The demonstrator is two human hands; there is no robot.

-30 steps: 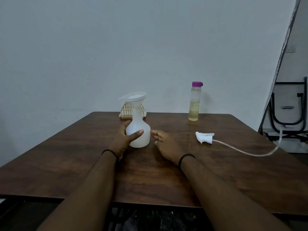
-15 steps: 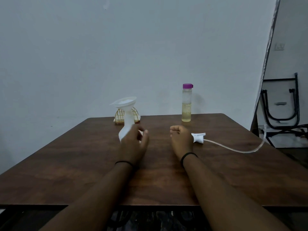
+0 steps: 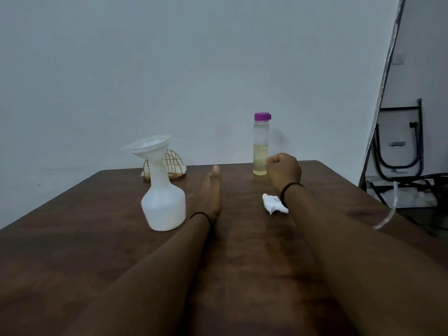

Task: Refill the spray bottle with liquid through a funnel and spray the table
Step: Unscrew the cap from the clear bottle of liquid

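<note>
A white spray bottle body (image 3: 163,206) stands on the brown table (image 3: 72,238) with a white funnel (image 3: 148,145) in its neck. My left hand (image 3: 211,190) lies flat and edge-on just right of it, holding nothing. At the back stands a clear bottle (image 3: 261,149) with a purple cap, about half full of yellowish liquid. My right hand (image 3: 284,170) hovers beside it, fingers curled, apart from the bottle by a small gap. The white spray head (image 3: 272,203) lies on the table under my right wrist, its clear tube (image 3: 385,218) trailing right.
A gold wire napkin holder (image 3: 173,163) sits at the table's far edge behind the funnel. A white wall rises behind the table. A folded black metal frame (image 3: 400,146) leans beyond the table's right side.
My left hand let go of the spray bottle body and moved right of it. My right hand rose from the table toward the purple-capped bottle. The view moved closer.
</note>
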